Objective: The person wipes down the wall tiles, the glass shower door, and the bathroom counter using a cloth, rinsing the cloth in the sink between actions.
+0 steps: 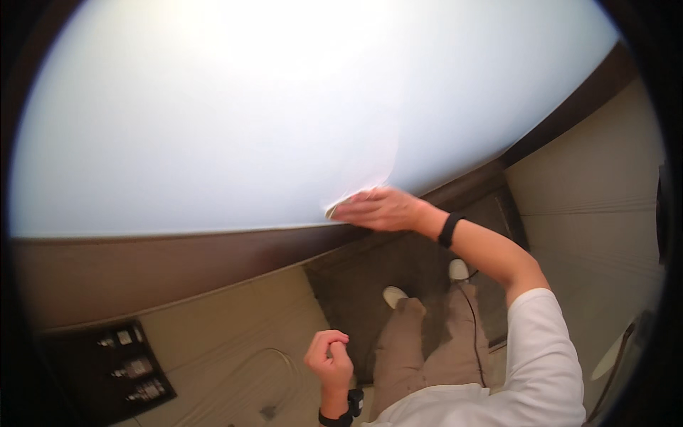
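A large, smooth white panel point(224, 139) fills the upper part of the head view, glaring brightly at its top. Along its near side runs a dark brown edge point(176, 256). My right hand point(381, 209) lies flat against the panel close to this edge, fingers pointing left. Under those fingers is a thin whitish cloth or pad point(330, 210), mostly hidden by the hand. Lower down, my left hand point(331, 355) is held in a loose fist in front of my body, away from the panel. Nothing shows in it.
My shoes stand on a dark mat point(347, 288). A thin black cable point(474, 325) runs down over my trouser leg. At the lower left, a black tray or board point(80, 368) bears several small items. A pale looped cord or hose point(291, 363) appears over the light floor point(229, 320).
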`<act>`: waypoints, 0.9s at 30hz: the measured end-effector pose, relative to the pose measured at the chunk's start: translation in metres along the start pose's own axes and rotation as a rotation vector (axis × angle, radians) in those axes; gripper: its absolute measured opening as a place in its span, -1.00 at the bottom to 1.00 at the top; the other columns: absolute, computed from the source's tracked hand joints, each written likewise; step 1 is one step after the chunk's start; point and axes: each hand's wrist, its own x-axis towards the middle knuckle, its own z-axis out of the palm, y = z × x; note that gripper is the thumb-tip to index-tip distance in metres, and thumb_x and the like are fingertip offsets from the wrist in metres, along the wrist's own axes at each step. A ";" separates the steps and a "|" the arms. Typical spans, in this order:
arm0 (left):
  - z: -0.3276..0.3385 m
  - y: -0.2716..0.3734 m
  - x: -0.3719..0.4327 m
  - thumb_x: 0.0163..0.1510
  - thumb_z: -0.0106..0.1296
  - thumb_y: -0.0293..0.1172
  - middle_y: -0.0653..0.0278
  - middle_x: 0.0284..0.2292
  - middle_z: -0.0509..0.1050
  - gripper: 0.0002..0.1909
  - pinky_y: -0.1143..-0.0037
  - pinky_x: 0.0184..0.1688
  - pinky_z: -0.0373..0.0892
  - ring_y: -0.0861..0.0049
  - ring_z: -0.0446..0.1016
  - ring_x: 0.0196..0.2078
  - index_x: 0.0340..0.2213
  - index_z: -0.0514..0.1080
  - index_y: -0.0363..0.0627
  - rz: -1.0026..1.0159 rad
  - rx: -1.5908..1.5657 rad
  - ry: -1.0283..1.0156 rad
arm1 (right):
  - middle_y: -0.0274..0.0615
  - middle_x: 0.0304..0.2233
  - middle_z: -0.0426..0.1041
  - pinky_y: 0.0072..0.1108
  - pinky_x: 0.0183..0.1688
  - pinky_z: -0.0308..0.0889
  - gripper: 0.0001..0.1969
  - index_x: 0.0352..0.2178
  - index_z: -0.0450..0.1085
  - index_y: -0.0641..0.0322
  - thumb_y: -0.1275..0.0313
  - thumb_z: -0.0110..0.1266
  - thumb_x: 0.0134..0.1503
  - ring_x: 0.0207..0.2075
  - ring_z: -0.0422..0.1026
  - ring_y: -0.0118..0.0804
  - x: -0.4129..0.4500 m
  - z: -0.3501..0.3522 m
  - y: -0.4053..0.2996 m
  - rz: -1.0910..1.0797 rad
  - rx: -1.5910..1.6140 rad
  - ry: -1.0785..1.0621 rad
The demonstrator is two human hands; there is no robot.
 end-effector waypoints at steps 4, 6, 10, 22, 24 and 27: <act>0.026 -0.006 -0.016 -0.06 -0.21 -0.73 0.24 -0.54 0.47 -0.79 0.64 -0.54 0.22 0.66 0.34 -0.58 -0.60 0.42 -0.31 -0.056 0.007 0.012 | -0.38 0.13 0.40 -0.41 0.24 0.26 -0.63 0.02 0.48 -0.01 0.55 0.04 0.19 0.17 0.35 -0.24 -0.033 -0.049 0.051 0.308 -0.034 0.245; 0.039 -0.011 -0.026 -0.06 -0.21 -0.73 0.25 -0.55 0.47 -0.79 0.64 -0.54 0.22 0.66 0.35 -0.58 -0.60 0.42 -0.31 -0.089 0.017 0.031 | -0.32 0.14 0.39 -0.42 0.25 0.24 -0.63 0.00 0.49 0.04 0.58 0.00 0.18 0.19 0.32 -0.23 -0.028 -0.056 0.056 0.370 -0.031 0.304; 0.054 -0.009 -0.043 -0.08 -0.16 -0.70 0.19 -0.55 0.50 -0.82 0.59 -0.48 0.33 0.53 0.44 -0.54 -0.59 0.45 -0.31 -0.175 -0.007 0.068 | -0.35 0.15 0.39 -0.47 0.27 0.21 -0.62 -0.02 0.50 0.05 0.58 0.00 0.14 0.21 0.30 -0.35 -0.012 -0.020 0.019 0.329 0.149 0.272; 0.082 0.005 -0.052 -0.10 -0.14 -0.69 0.18 -0.57 0.48 -0.84 0.53 -0.47 0.35 0.47 0.45 -0.55 -0.60 0.45 -0.29 -0.238 0.022 0.115 | -0.01 0.38 -0.01 -0.29 0.42 -0.16 -0.51 0.27 0.12 0.28 0.42 -0.24 0.34 0.39 -0.04 -0.02 -0.050 -0.095 0.101 1.242 -0.122 0.969; 0.087 0.012 -0.051 -0.11 -0.14 -0.69 0.18 -0.57 0.48 -0.83 0.52 -0.46 0.36 0.46 0.46 -0.54 -0.60 0.45 -0.29 -0.219 0.060 0.074 | -0.06 0.36 -0.02 -0.32 0.37 -0.06 -0.52 0.24 0.14 0.20 0.35 -0.19 0.32 0.36 0.01 -0.09 -0.025 -0.074 0.082 1.183 -0.194 0.889; 0.095 0.024 -0.039 -0.13 -0.15 -0.69 0.19 -0.58 0.48 -0.83 0.52 -0.46 0.36 0.46 0.46 -0.54 -0.60 0.45 -0.28 -0.147 0.114 -0.018 | -0.34 0.22 0.21 -0.35 0.22 0.17 -0.62 0.09 0.35 -0.11 0.27 0.03 0.22 0.24 0.20 -0.32 -0.021 -0.035 0.041 0.411 -0.043 0.419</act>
